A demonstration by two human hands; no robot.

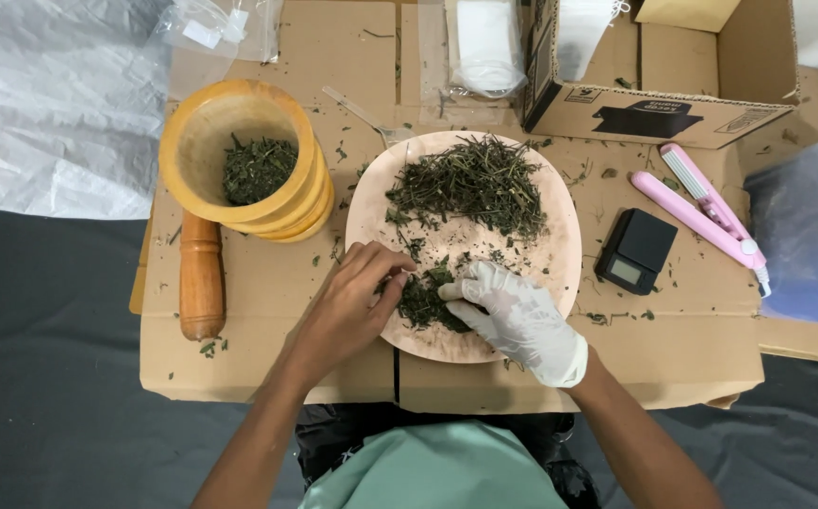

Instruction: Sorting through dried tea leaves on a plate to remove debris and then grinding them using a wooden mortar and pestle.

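Note:
A pale pink round plate (560,247) lies on flattened cardboard and carries dried green herbs with stems (470,184) at its far side and a smaller dark pile of leaves (423,302) at its near side. My bare left hand (352,306) rests on the plate's near left rim, fingers pinching into the small pile. My right hand (517,316), in a white glove, presses on the same pile from the right.
A yellow wooden mortar (239,155) with crushed herbs stands at the left, its pestle (202,278) lying beside it. A small black scale (635,250) and a pink sealer (706,203) lie at the right. An open carton (654,108) and plastic bags sit behind.

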